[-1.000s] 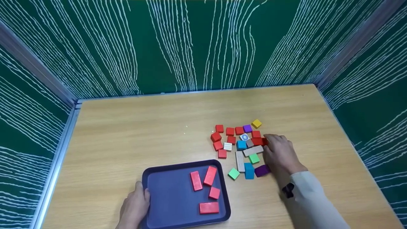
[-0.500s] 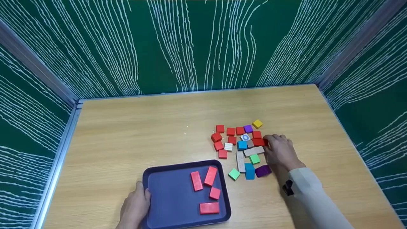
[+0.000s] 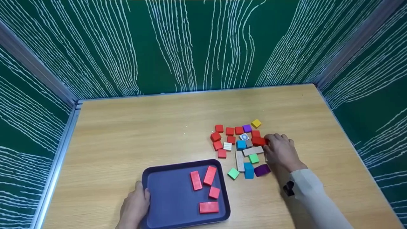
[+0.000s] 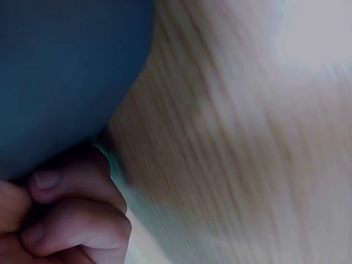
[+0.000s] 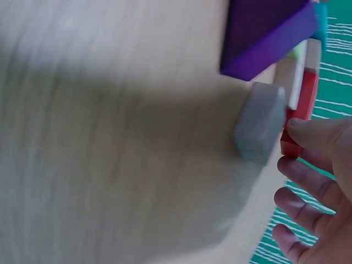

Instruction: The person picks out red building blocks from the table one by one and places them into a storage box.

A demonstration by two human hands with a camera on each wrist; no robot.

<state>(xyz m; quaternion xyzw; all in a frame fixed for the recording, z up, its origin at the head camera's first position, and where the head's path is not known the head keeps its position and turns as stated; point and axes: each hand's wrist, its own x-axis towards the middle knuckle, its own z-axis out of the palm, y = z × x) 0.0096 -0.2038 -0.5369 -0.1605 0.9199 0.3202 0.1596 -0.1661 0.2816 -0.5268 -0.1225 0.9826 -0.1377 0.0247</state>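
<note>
My left hand [image 3: 135, 203] grips the left edge of a dark blue tray [image 3: 171, 219]. In the left wrist view, its curled fingers [image 4: 82, 225] lie against the side of the tray [image 4: 66, 71]. Four-sided red blocks, several of them, lie in the tray's right half. At the right of a block cluster, my right hand [image 3: 283, 152] pinches the end of a red block [image 3: 258, 141]. The right wrist view shows the thumb on this red block [image 5: 305, 102] and the other fingers spread below. A grey block [image 5: 260, 121] lies near the thumb, hidden by the hand in the head view.
Around the right hand lie more red cubes [image 3: 230, 131], a yellow cube [image 3: 256, 123], blue blocks [image 3: 249, 170], green cubes [image 3: 233, 173], wooden bars [image 3: 239, 161] and a purple block [image 3: 262, 170]. Green walls [image 3: 203, 47] with white lines enclose the wooden table [image 3: 127, 127].
The red block at my right fingertips has turned slightly. My right hand has barely moved, and my left hand stays on the tray.
</note>
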